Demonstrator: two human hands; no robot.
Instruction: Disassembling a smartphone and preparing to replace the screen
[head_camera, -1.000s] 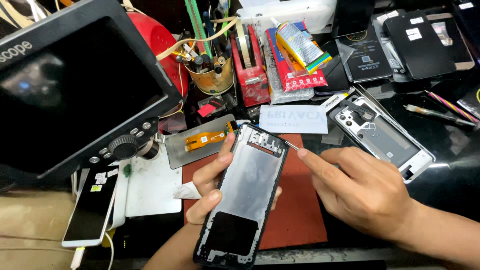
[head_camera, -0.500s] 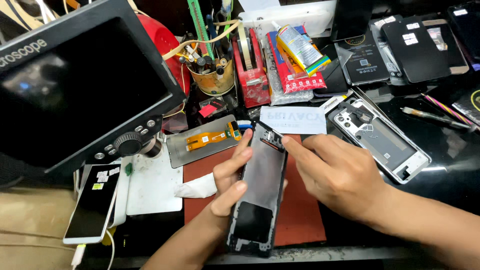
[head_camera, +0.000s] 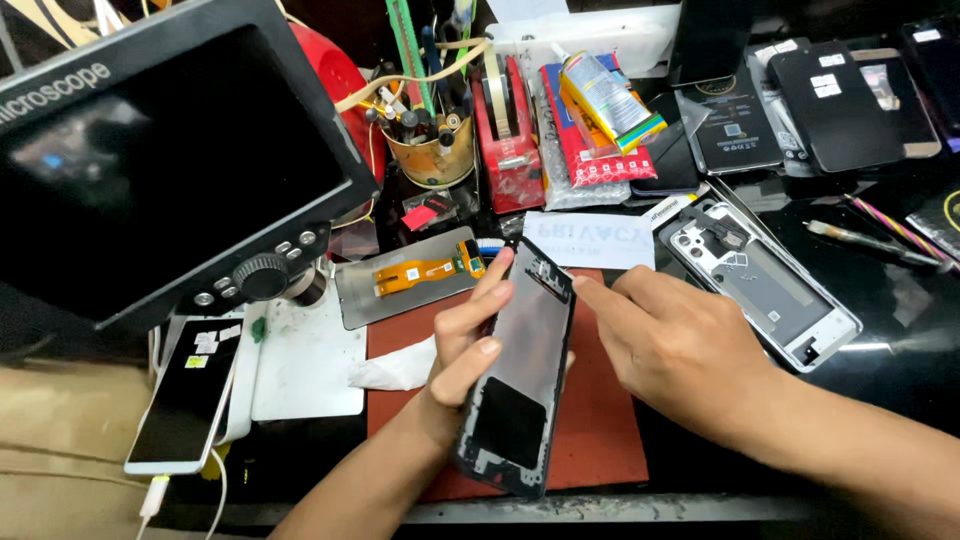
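Left hand (head_camera: 470, 345) grips the dark phone frame (head_camera: 520, 370) along its left edge, fingers curled over the face and the panel tilted up off the red work mat (head_camera: 600, 440). Right hand (head_camera: 680, 345) comes in from three o'clock, half closed and holding nothing, its forefinger touching the frame's upper right edge. By size: the microscope screen (head_camera: 160, 150) fills ten o'clock, a white phone shell (head_camera: 765, 285) lies at two o'clock, and a detached display with an orange flex cable (head_camera: 420, 272) sits at eleven o'clock. This looks like inspecting or pressing the frame's edge; the next move seems to need steady support and light fingertip pressure.
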